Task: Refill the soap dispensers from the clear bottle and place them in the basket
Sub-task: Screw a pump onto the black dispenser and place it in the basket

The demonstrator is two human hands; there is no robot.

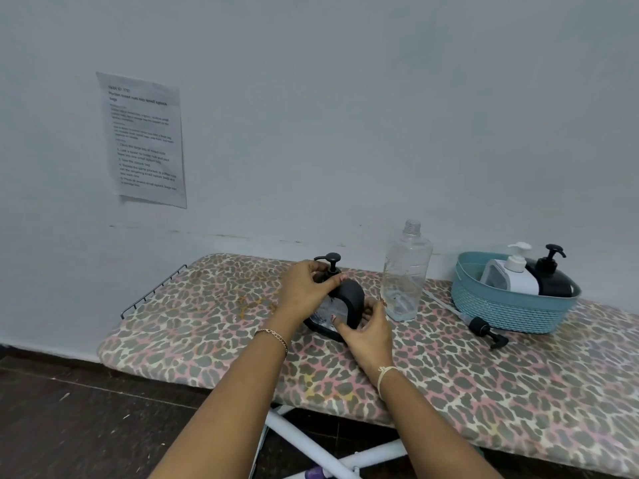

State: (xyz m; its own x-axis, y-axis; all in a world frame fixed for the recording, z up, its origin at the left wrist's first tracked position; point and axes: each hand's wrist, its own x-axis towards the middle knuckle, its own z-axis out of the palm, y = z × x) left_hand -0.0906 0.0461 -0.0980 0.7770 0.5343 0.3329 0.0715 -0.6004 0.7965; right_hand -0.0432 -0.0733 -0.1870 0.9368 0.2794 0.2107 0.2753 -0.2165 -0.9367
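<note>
A black soap dispenser (349, 299) with a clear window stands on the leopard-print ironing board (484, 375). My left hand (306, 288) grips its top, just below the black pump head. My right hand (368, 331) holds its lower right side. To its right stands the clear bottle (406, 271), uncapped, with a little liquid at the bottom. The bottle's black pump with its long tube (480, 326) lies on the board beside the teal basket (511, 309). In the basket stand a white dispenser (518, 274) and a black dispenser (553, 274).
A printed sheet (145, 140) is taped to the wall at the left. A wire rack (152, 292) ends the board at its left. White legs (311, 440) show below the board, over a dark floor.
</note>
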